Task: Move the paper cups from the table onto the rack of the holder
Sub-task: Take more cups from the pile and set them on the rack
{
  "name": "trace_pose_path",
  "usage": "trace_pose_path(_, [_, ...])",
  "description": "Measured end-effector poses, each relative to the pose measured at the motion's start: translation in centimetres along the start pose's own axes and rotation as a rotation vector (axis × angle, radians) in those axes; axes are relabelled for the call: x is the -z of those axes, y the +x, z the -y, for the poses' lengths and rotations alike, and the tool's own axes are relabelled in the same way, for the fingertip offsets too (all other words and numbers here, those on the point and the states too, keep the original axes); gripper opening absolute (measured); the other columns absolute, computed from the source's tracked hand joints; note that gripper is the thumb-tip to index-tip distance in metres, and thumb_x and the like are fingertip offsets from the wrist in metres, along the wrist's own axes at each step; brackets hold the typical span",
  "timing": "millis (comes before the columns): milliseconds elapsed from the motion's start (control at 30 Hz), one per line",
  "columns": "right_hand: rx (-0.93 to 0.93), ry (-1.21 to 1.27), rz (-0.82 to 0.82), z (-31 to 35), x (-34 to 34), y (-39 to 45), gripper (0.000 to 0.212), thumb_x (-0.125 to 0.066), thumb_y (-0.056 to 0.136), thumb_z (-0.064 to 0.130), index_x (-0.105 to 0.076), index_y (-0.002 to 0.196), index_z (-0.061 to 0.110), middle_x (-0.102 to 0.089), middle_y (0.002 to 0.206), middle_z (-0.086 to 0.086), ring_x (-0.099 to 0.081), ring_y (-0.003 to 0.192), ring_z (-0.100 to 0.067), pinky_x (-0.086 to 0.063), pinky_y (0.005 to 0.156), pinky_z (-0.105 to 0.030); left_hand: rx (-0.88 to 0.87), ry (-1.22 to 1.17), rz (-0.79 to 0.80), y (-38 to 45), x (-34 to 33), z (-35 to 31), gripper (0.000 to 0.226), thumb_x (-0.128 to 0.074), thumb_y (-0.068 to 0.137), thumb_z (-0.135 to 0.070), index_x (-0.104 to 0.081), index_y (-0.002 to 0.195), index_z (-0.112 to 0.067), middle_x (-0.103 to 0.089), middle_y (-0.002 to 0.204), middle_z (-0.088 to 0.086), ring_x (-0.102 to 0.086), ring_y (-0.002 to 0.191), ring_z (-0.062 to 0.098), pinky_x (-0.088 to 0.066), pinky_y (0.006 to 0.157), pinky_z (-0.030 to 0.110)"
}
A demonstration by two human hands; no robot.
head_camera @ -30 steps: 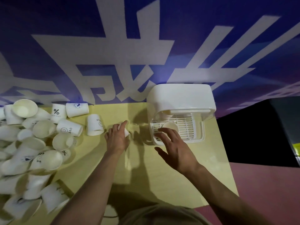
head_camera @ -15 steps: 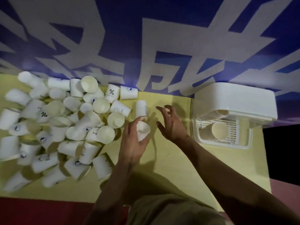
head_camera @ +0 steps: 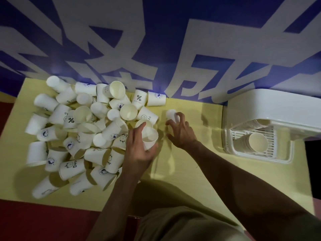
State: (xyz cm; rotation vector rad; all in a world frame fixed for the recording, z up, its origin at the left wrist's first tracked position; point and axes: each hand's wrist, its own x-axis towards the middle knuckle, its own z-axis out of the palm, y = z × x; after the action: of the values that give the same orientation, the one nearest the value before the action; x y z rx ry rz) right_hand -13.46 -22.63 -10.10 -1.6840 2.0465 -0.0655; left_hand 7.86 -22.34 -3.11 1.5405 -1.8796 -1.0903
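Right hand (head_camera: 180, 134) reached upturned cup (head_camera: 171, 114).

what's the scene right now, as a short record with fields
left hand: left hand grips an upright paper cup, mouth up
right hand: right hand has its fingers around a lone cup on the table
pile: loose cup pile on the left half of the table
holder: white holder at the right edge
rack: a cup stack lies on the rack

Dim indoor light, soft shadows on table (head_camera: 182, 171), motion-blurred cup pile (head_camera: 78, 133), wide-angle edge bending
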Motion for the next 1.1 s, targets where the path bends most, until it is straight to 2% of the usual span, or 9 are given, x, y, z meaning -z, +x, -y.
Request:
trace_pose_path(100, [-0.042, 0.056, -0.062, -1.0, 0.6, -1.6, 0.054, -0.068, 0.092, 0.047, -0.039, 0.134, 0.031, -0.023, 0.153, -0.014, -0.057, 0.110, -0.040, -0.059, 0.084, -0.052, -0.028, 0.068, 0.029, 0.4, -0.3, -0.7, 0.079, -0.077, 0.084, -0.035, -0.034, 0.150, -0.029, -0.039, 0.137, -0.010, -0.041, 0.128, 0.012, -0.043, 0.105, 0.037])
trace_pose_path(200, [-0.052, 0.145, -0.140, -2.4, 1.7, -4.3, 0.051, -0.064, 0.095, 0.041, -0.037, 0.137, 0.031, -0.026, 0.150, -0.015, -0.057, 0.112, -0.039, -0.061, 0.082, -0.047, -0.015, 0.101, 0.062, 0.8, -1.3, -1.5, 0.081, -0.075, 0.086, -0.044, -0.029, 0.152, -0.032, -0.037, 0.144, -0.007, -0.038, 0.132, 0.011, -0.047, 0.104, 0.038])
trace_pose_path(333, [-0.045, 0.214, -0.236, -4.6, 3.8, -9.2, 0.061, -0.068, 0.089, 0.028, -0.036, 0.141, 0.023, -0.037, 0.141, -0.011, -0.051, 0.115, -0.033, -0.056, 0.093, -0.049, -0.020, 0.128, 0.126, 1.1, -3.4, -3.5, 0.086, -0.066, 0.085, -0.058, -0.025, 0.155, -0.028, -0.036, 0.148, -0.002, -0.036, 0.137, 0.020, -0.045, 0.105, 0.042])
trace_pose_path(467, [-0.070, 0.244, -0.362, -7.4, 6.2, -14.6, 0.060, -0.073, 0.084, 0.016, -0.043, 0.135, 0.009, -0.041, 0.134, -0.007, -0.051, 0.119, -0.027, -0.054, 0.097, -0.040, -0.091, 0.142, 0.189, 0.3, -6.5, -6.6, 0.088, -0.071, 0.087, -0.050, -0.025, 0.157, -0.025, -0.040, 0.144, -0.003, -0.039, 0.131, 0.019, -0.043, 0.101, 0.035])
trace_pose_path(667, [-0.135, 0.342, -0.521, -12.5, 9.9, -22.9, 0.063, -0.078, 0.089, 0.025, -0.046, 0.142, 0.017, -0.040, 0.139, -0.003, -0.054, 0.108, -0.012, -0.051, 0.088, -0.021, -0.274, 0.043, 0.227, -2.4, -11.8, -13.4, 0.079, -0.078, 0.086, -0.032, -0.032, 0.150, -0.029, -0.040, 0.140, -0.011, -0.035, 0.122, 0.001, -0.042, 0.095, 0.023])
trace_pose_path(833, [-0.178, 0.386, -0.632, -17.2, 12.6, -27.2, 0.072, -0.075, 0.088, 0.037, -0.040, 0.147, 0.014, -0.047, 0.135, -0.003, -0.053, 0.117, -0.016, -0.051, 0.093, -0.028, -0.392, 0.018, 0.196, -4.8, -17.1, -18.3, 0.075, -0.080, 0.085, -0.025, -0.037, 0.146, -0.035, -0.041, 0.134, -0.015, -0.042, 0.123, 0.003, -0.036, 0.088, 0.005])
trace_pose_path(967, [-0.087, 0.399, -0.686, -21.8, 14.5, -28.7, 0.069, -0.077, 0.089, 0.034, -0.042, 0.144, 0.009, -0.048, 0.134, -0.004, -0.054, 0.119, -0.017, -0.058, 0.093, -0.038, -0.326, 0.033, 0.153, -6.3, -21.7, -21.3, 0.079, -0.082, 0.082, -0.018, -0.038, 0.144, -0.040, -0.038, 0.128, -0.019, -0.041, 0.119, -0.002, -0.033, 0.089, -0.004])
trace_pose_path(1033, [-0.046, 0.443, -0.684, -23.9, 15.3, -28.9, 0.069, -0.077, 0.090, 0.035, -0.041, 0.144, 0.014, -0.046, 0.136, -0.001, -0.054, 0.120, -0.016, -0.059, 0.090, -0.040, -0.310, 0.043, 0.126, -6.8, -23.9, -22.4, 0.076, -0.082, 0.081, -0.015, -0.041, 0.141, -0.038, -0.040, 0.128, -0.018, -0.044, 0.120, 0.002, -0.035, 0.096, 0.003])
trace_pose_path(1100, [-0.019, 0.491, -0.673, -25.6, 16.0, -28.7, 0.069, -0.077, 0.090, 0.037, -0.041, 0.145, 0.019, -0.043, 0.139, 0.002, -0.053, 0.122, -0.016, -0.060, 0.089, -0.040, -0.305, 0.079, 0.117, -7.1, -25.9, -23.3, 0.073, -0.081, 0.081, -0.015, -0.043, 0.139, -0.038, -0.044, 0.132, -0.011, -0.047, 0.126, 0.011, -0.043, 0.102, 0.020])
